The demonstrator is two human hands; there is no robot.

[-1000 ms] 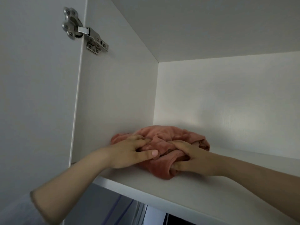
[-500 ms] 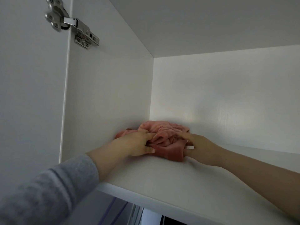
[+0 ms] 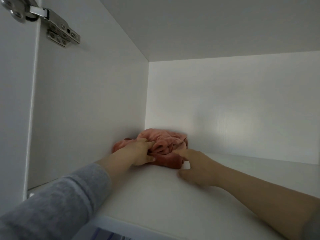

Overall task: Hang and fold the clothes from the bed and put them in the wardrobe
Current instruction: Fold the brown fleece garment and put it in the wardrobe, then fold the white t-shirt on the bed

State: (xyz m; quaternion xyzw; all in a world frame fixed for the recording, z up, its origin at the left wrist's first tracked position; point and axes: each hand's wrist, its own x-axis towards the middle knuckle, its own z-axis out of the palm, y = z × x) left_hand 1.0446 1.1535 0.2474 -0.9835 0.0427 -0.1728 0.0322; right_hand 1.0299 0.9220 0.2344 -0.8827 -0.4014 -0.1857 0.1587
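Note:
A crumpled salmon-pink garment [image 3: 166, 141] lies on the white wardrobe shelf [image 3: 155, 201], in the back left corner against the side wall. My left hand [image 3: 138, 151], in a grey sleeve, holds its left front part, fingers over the top and thumb under a fold. My right hand [image 3: 195, 165] sits just right of the garment's front. Its fingers are stretched toward the cloth and touch its edge, with the thumb spread apart below them. The rear of the garment is hidden behind its own folds.
The compartment has a white side wall [image 3: 90, 101], back wall [image 3: 233, 104] and ceiling close above. A metal hinge [image 3: 58, 32] joins the open door [image 3: 15, 101] at the upper left. The bare shelf runs to the right of the garment.
Both hands have pushed the garment from near the shelf's front edge back into the left corner. My right hand has loosened from gripping the cloth to touching it.

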